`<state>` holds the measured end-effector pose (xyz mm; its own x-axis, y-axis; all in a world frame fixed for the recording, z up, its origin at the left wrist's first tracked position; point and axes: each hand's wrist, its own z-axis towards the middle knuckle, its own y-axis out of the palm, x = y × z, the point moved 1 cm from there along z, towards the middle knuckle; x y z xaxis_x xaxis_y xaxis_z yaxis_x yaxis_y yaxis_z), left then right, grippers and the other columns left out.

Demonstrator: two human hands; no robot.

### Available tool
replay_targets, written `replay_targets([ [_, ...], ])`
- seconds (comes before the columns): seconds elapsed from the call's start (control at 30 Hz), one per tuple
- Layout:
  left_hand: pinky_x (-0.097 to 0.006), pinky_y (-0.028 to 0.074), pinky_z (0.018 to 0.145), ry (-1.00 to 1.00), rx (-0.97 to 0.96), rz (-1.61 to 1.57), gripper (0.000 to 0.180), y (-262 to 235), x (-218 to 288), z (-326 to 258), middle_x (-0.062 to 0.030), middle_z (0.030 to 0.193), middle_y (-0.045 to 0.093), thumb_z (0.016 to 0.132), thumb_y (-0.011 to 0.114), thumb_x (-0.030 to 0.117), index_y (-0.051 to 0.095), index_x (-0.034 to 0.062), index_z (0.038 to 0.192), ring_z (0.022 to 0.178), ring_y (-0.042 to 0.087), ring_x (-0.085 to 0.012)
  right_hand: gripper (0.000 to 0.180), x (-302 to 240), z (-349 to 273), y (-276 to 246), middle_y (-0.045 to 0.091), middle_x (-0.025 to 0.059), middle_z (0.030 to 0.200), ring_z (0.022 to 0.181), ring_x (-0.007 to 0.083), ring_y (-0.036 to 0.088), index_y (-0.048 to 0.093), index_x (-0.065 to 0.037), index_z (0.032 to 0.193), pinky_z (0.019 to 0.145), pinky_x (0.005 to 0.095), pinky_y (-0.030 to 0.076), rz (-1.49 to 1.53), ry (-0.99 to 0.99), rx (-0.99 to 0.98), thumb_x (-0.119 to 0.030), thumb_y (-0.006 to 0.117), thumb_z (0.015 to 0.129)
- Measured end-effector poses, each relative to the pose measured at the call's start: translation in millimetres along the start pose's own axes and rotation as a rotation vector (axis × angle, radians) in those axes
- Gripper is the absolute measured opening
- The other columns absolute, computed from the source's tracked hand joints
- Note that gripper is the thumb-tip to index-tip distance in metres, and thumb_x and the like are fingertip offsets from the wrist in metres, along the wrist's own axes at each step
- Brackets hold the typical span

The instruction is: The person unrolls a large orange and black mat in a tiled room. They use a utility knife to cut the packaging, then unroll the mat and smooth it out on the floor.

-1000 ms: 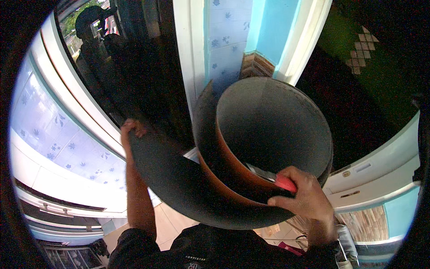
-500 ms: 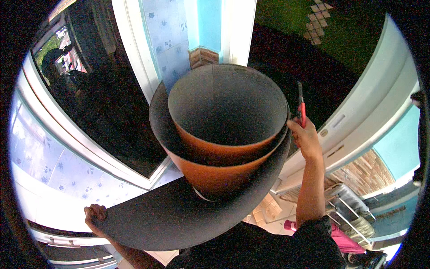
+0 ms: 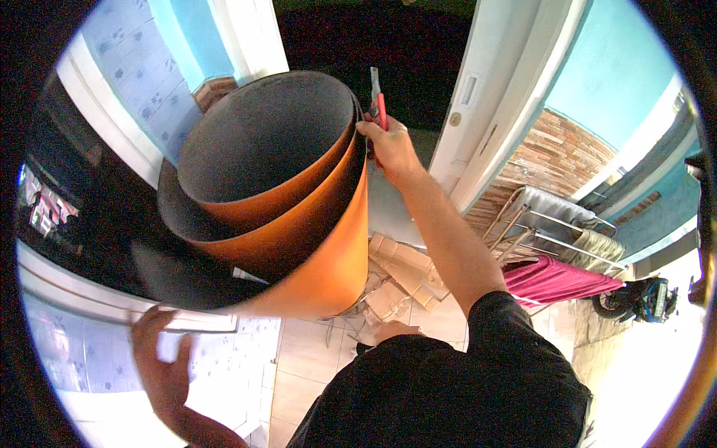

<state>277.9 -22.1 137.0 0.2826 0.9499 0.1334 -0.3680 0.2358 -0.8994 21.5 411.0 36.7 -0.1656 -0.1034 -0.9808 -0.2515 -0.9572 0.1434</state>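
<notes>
Head view: rolled sheet (image 3: 299,224), orange outside, dark grey inside, held up off the floor, long axis running away from cam, open mouth toward lens. R hand (image 3: 390,149) pinches roll's top-right rim, also gripping a red-handled cutter (image 3: 379,101). L hand (image 3: 166,366) at loose lower-left flap; blurred, grip can't tell. Roll's far end hidden.
</notes>
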Motion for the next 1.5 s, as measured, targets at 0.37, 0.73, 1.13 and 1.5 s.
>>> replay_targets([
  [0.37, -0.051, 0.043, 0.097, 0.211, 0.043, -0.079, 0.048, 104, 158, 96, -0.0186, 0.114, 0.06, 0.08, 0.076, 0.034, 0.061, 0.0025, 0.113, 0.11, 0.057, -0.0373, 0.021, -2, 13, -6, 0.058, 0.0016, 0.073, 0.052, 0.0112, 0.052, 0.059, -0.002, 0.105, 0.045, 0.0268, 0.041, 0.095, 0.04, -0.07, -0.011, 0.066, 0.087],
  [0.73, -0.043, 0.055, 0.063, 0.037, -0.215, -0.024, 0.027, 128, 200, 151, -0.0121, 0.074, 0.067, 0.092, 0.063, 0.031, 0.065, 0.0056, 0.084, 0.069, 0.069, -0.0286, 0.022, -18, 121, -12, 0.057, 0.0015, 0.069, 0.05, 0.0107, 0.051, 0.061, -0.002, 0.098, 0.045, 0.0269, 0.039, -0.393, -0.049, -0.263, -0.012, 0.065, 0.078],
  [1.13, -0.048, 0.05, 0.059, -0.084, -0.187, -0.014, 0.03, 119, 197, 165, -0.013, 0.067, 0.064, 0.089, 0.066, 0.036, 0.065, 0.0092, 0.075, 0.065, 0.065, -0.0351, 0.01, -60, 181, 16, 0.056, 0.0034, 0.059, 0.046, 0.0134, 0.053, 0.062, -0.001, 0.076, 0.044, 0.0287, 0.043, -0.573, -0.047, -0.456, -0.008, 0.069, 0.074],
  [1.5, -0.048, 0.045, 0.053, 0.026, -0.081, -0.071, 0.037, 80, 199, 181, -0.0125, 0.06, 0.057, 0.089, 0.066, 0.038, 0.057, 0.0097, 0.068, 0.057, 0.061, -0.036, 0.013, -96, 180, 3, 0.054, 0.0016, 0.058, 0.046, 0.0113, 0.052, 0.061, -0.002, 0.079, 0.043, 0.0282, 0.041, -0.435, -0.132, -0.452, -0.013, 0.068, 0.079],
])
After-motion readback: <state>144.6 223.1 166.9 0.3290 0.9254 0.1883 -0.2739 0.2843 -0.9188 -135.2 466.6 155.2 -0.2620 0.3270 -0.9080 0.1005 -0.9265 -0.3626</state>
